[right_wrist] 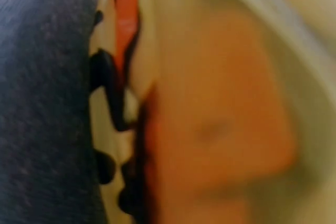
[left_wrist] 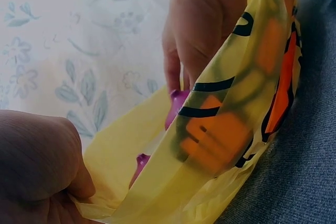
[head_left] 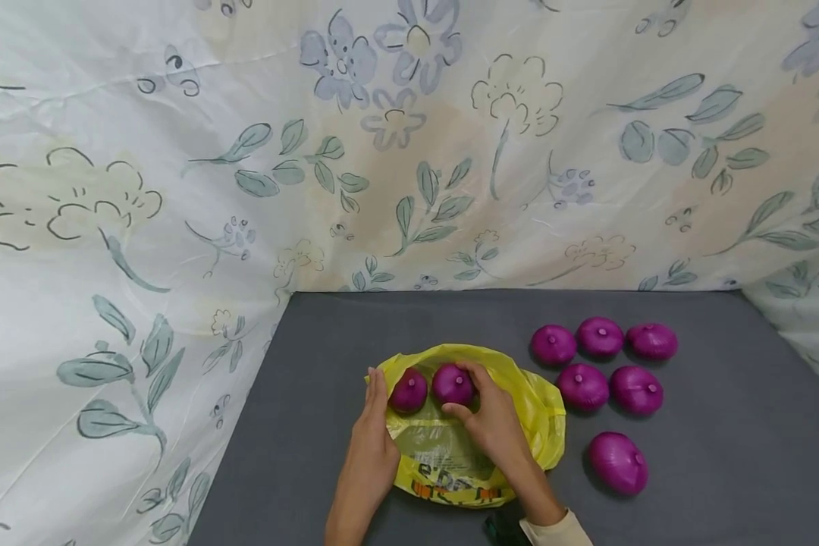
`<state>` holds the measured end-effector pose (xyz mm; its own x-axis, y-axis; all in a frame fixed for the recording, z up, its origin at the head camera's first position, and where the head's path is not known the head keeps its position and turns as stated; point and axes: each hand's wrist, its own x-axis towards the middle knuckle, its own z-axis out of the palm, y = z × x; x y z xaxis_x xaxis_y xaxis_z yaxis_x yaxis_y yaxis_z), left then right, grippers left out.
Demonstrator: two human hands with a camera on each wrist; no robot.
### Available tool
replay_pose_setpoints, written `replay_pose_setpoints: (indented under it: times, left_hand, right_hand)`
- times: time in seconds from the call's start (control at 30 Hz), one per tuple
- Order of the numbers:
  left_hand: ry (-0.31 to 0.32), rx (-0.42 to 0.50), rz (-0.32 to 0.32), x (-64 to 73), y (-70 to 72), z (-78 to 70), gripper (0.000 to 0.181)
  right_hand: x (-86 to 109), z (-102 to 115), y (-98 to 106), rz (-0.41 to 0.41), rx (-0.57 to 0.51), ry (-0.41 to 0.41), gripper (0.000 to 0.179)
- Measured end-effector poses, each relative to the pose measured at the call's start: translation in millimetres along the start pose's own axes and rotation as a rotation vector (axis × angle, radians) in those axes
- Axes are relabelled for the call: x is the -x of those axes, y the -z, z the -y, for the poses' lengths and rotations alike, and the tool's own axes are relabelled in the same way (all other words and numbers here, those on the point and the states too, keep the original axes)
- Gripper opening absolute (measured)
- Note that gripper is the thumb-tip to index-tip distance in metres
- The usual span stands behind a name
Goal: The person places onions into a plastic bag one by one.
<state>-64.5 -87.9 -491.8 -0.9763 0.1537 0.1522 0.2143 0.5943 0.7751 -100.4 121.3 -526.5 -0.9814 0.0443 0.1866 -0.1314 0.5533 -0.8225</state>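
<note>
A yellow plastic bag [head_left: 549, 425] with printed lettering lies with its mouth spread wide. My left hand [head_left: 371, 455] pinches the bag's left rim; in the left wrist view the same hand [left_wrist: 42, 166] has the thin plastic between thumb and fingers. Reaching into the mouth, my right hand [head_left: 494, 421] grips a shiny purple onion [head_left: 450, 384], thumb on the near side and fingers on the far side. Just left of it inside the bag sits another purple onion [head_left: 408, 391]. The right wrist view is filled by the blurred printed bag side [right_wrist: 220, 119], and the hand is out of sight there.
Several more purple onions [head_left: 583, 387] lie in a loose cluster right of the bag, with one onion [head_left: 618, 463] nearer the front. Everything rests on a dark grey table [head_left: 723, 455]. A flowered cloth [head_left: 450, 227] hangs behind and at the sides.
</note>
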Motion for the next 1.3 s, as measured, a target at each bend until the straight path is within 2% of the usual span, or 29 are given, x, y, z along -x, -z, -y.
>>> replay_pose_setpoints:
  times: [0.47, 0.83, 1.03, 1.2, 1.3]
  left_hand:
    - [0.012, -0.029, 0.006, 3.2, -1.1, 1.5, 0.087]
    - [-0.009, -0.052, 0.006, 2.7, 0.1, -1.3, 0.085]
    - [-0.012, -0.048, 0.010, 1.9, 0.7, -2.3, 0.084]
    - [-0.003, -0.020, 0.032, 1.6, 0.9, -2.8, 0.086]
    - [0.001, -0.007, 0.042, 1.8, 0.7, -3.0, 0.088]
  right_hand:
    - [6.9, 3, 4, 0.045, 0.063, -0.045, 0.081]
    - [15.6, 23, 37, 0.038, 0.026, -0.050, 0.079]
    - [21.3, 32, 51, -0.003, -0.060, -0.006, 0.077]
    - [27.2, 39, 63, -0.077, -0.138, 0.059, 0.074]
    - [29.5, 41, 70, -0.144, -0.147, 0.100, 0.072]
